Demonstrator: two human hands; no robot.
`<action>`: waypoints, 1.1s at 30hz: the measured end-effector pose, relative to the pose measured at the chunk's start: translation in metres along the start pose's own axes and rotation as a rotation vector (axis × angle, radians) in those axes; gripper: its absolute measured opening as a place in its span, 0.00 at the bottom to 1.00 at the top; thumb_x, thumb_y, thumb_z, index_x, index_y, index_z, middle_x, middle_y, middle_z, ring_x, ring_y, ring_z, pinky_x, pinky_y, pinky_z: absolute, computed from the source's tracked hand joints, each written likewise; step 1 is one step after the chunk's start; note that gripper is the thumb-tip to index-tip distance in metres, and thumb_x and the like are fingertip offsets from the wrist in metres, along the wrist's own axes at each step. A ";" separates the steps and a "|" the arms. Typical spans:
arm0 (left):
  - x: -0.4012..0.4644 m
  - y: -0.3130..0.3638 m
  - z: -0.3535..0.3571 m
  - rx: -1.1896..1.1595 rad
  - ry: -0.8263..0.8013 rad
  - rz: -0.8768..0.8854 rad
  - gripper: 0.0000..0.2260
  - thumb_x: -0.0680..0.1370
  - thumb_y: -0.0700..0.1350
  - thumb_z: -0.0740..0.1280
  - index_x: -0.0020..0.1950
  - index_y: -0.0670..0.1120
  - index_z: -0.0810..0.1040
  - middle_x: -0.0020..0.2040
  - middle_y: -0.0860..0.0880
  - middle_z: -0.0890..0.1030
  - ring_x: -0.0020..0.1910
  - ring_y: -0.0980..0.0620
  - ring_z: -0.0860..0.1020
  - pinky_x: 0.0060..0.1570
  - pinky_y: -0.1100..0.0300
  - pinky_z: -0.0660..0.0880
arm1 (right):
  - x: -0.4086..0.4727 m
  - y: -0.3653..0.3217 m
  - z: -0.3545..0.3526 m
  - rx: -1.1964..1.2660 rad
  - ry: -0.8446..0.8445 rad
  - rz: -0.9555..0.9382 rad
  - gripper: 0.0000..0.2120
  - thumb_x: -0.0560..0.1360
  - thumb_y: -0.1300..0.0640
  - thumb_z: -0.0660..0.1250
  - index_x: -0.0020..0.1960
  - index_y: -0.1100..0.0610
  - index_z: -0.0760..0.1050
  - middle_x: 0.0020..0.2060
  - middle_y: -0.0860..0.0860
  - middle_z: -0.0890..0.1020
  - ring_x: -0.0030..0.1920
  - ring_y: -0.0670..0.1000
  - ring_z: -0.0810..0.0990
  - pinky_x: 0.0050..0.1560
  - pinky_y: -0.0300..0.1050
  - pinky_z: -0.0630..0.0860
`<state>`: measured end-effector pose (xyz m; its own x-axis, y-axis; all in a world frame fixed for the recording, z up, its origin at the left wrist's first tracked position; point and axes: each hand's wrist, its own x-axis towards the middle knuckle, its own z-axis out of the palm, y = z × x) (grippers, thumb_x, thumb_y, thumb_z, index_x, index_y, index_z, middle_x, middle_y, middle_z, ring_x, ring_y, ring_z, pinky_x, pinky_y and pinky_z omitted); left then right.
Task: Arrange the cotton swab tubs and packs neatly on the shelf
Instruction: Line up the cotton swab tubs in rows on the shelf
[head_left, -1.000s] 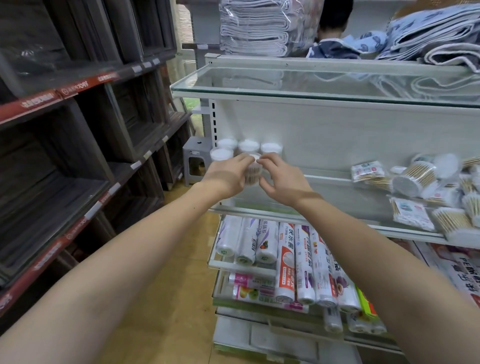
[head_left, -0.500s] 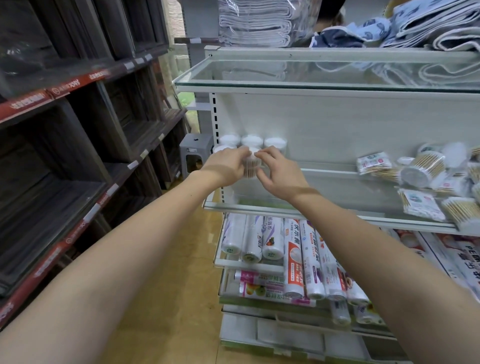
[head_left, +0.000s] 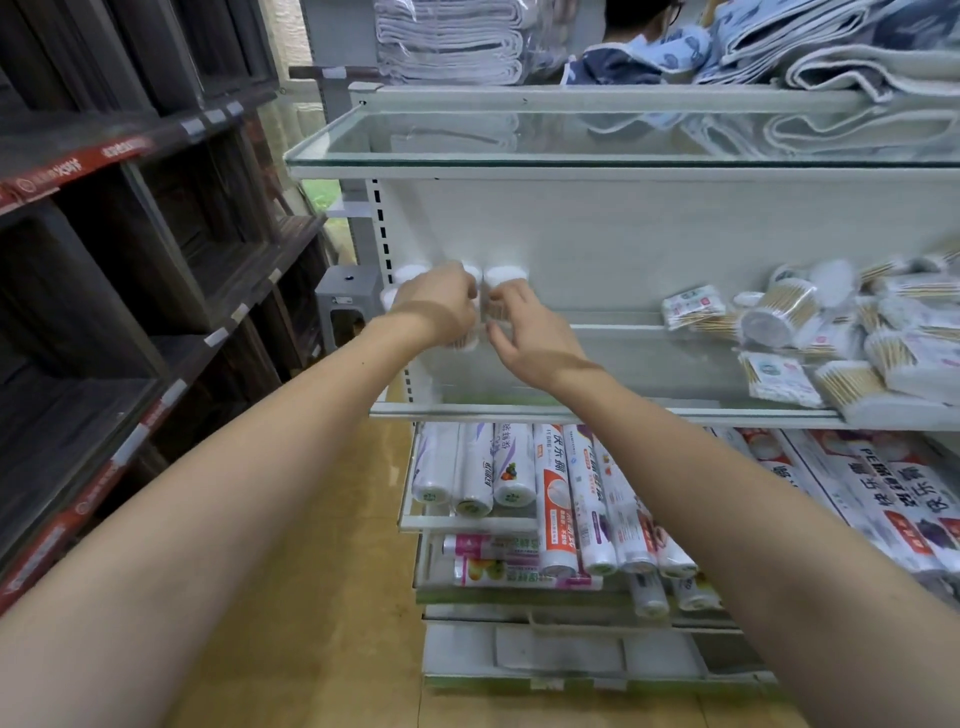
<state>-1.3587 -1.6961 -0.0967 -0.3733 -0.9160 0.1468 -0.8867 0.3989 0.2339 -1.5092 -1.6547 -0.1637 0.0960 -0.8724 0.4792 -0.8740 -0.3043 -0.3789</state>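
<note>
Several clear cotton swab tubs with white lids stand in a cluster at the back left of the glass shelf (head_left: 649, 414); one lid (head_left: 506, 274) shows beside my fingers. My left hand (head_left: 441, 306) curls over a tub (head_left: 461, 344) whose base peeks out below it. Beside it, my right hand (head_left: 524, 332) pinches the neighbouring tub (head_left: 496, 310) between thumb and fingers. At the right end of the shelf lies a loose pile of toppled tubs (head_left: 779, 312) and flat swab packs (head_left: 779, 376).
An upper glass shelf (head_left: 571, 169) hangs close above my hands, with folded towels (head_left: 452, 41) on top and a person behind them. Rolls of bags (head_left: 556, 499) fill the lower shelves. Dark wooden racks (head_left: 130, 291) line the left, and a grey stool (head_left: 348, 306) stands behind.
Both hands have pushed further back toward the shelf's rear wall. They held one tub between them; now each is on its own tub, side by side.
</note>
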 end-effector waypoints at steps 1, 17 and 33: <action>0.002 0.010 0.001 -0.013 -0.004 0.038 0.14 0.78 0.43 0.60 0.59 0.52 0.81 0.55 0.48 0.82 0.53 0.44 0.79 0.48 0.56 0.73 | -0.004 0.005 -0.006 -0.014 -0.002 0.018 0.16 0.79 0.54 0.61 0.66 0.53 0.70 0.63 0.49 0.73 0.49 0.58 0.79 0.46 0.51 0.74; 0.004 0.225 0.080 -0.146 -0.088 0.532 0.18 0.80 0.44 0.62 0.70 0.51 0.72 0.71 0.47 0.72 0.69 0.43 0.71 0.63 0.50 0.71 | -0.143 0.139 -0.191 -0.368 0.102 0.547 0.17 0.80 0.55 0.62 0.68 0.56 0.71 0.66 0.56 0.73 0.55 0.61 0.79 0.52 0.54 0.76; 0.055 0.363 0.104 -0.275 0.019 0.489 0.22 0.78 0.47 0.65 0.72 0.47 0.71 0.70 0.45 0.74 0.67 0.42 0.73 0.64 0.48 0.71 | -0.142 0.249 -0.272 -0.412 0.088 0.473 0.17 0.81 0.51 0.60 0.68 0.53 0.71 0.67 0.51 0.73 0.58 0.57 0.78 0.54 0.54 0.76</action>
<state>-1.7292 -1.6063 -0.1039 -0.7159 -0.6218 0.3177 -0.5071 0.7757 0.3757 -1.8698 -1.5020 -0.1106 -0.3699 -0.8364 0.4044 -0.9256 0.2943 -0.2381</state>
